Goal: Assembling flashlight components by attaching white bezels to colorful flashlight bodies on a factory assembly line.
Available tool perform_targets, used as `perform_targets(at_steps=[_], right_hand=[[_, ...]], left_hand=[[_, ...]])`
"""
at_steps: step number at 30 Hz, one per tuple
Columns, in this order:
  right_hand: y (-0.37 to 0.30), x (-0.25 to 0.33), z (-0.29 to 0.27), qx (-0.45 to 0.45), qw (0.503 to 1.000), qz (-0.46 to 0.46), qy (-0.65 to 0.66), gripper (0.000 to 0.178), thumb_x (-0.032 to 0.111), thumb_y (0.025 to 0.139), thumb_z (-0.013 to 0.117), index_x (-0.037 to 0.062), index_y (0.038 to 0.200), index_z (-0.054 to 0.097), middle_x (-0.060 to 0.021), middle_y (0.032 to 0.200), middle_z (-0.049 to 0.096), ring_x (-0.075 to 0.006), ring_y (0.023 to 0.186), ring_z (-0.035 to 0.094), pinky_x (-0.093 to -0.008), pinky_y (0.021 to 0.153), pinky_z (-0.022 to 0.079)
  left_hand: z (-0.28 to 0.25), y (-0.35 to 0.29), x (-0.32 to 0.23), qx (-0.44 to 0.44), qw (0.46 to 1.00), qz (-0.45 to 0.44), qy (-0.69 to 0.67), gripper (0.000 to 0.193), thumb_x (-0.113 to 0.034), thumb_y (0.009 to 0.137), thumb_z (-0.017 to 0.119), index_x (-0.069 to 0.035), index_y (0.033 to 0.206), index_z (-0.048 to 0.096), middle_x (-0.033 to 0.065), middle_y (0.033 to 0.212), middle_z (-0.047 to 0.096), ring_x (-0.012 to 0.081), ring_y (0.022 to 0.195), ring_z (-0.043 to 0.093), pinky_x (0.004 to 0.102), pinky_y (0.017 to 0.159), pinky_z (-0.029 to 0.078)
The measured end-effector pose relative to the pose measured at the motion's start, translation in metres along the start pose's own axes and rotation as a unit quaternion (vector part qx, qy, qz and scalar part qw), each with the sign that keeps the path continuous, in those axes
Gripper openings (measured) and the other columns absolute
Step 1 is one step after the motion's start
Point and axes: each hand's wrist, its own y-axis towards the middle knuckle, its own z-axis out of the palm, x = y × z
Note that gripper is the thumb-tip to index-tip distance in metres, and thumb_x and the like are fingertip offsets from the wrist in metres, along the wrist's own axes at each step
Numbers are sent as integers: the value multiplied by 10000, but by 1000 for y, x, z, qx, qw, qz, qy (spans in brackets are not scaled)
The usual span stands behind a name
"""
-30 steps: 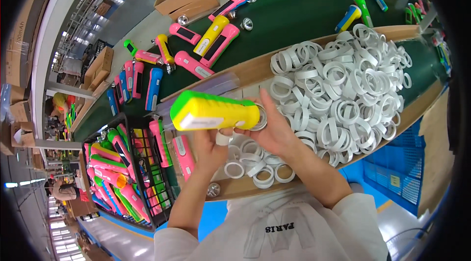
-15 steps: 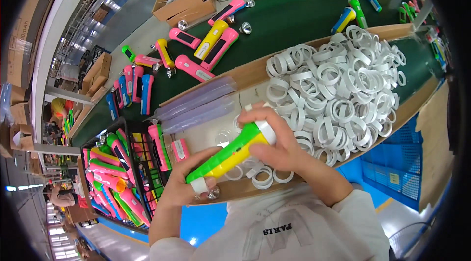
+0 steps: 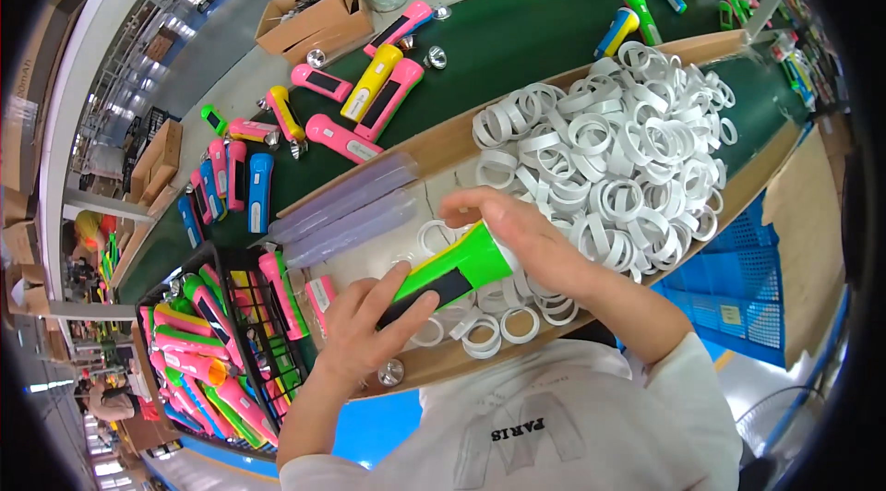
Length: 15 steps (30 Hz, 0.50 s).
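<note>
My left hand [image 3: 365, 316] is closed around the body of a green and yellow flashlight [image 3: 475, 260], which lies at a slant with its wide end up and to the right. A dark flat panel [image 3: 449, 285] shows on its green side. My right hand [image 3: 526, 237] cups that wide end, palm against it and fingers bent over the top. The white ring seen there earlier is mostly hidden by the palm. Loose white rings [image 3: 480, 334] lie just beneath the flashlight, and a small silver reflector [image 3: 390, 372] sits by my left wrist.
A big heap of white rings [image 3: 600, 159] fills the right part of a cardboard tray [image 3: 443, 179]. Clear plastic sleeves [image 3: 346, 214] lie in its left part. A black basket [image 3: 263, 343] of flashlights stands left. More flashlights [image 3: 372, 85] and reflectors lie on the green belt [image 3: 517, 29].
The flashlight has been rolled in my hands, so its green side with the dark panel now faces up. My right hand has moved over its wide end. The whole view has shifted slightly.
</note>
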Motion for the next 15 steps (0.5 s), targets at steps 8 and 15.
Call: perform_targets(at_steps=[8, 15], right_hand=[[-48, 39, 28, 14, 897, -358, -259, 383, 299, 842, 577, -51, 983, 645, -124, 943, 631, -308, 823, 650, -394, 728, 548], [30, -41, -27, -92, 966, 205, 129, 409, 356, 940, 449, -4, 967, 641, -91, 851, 635, -162, 776, 599, -306, 716, 471]], left_hand=[[-27, -7, -14, 114, 697, -191, -682, 533, -32, 657, 821, -26, 1161, 648, 229, 1130, 629, 292, 986, 654, 342, 817, 523], [13, 18, -25, 128, 980, -134, -65, 743, 4, 507, 684, -175, 1224, 610, 151, 1235, 549, 256, 746, 553, 338, 589, 488]])
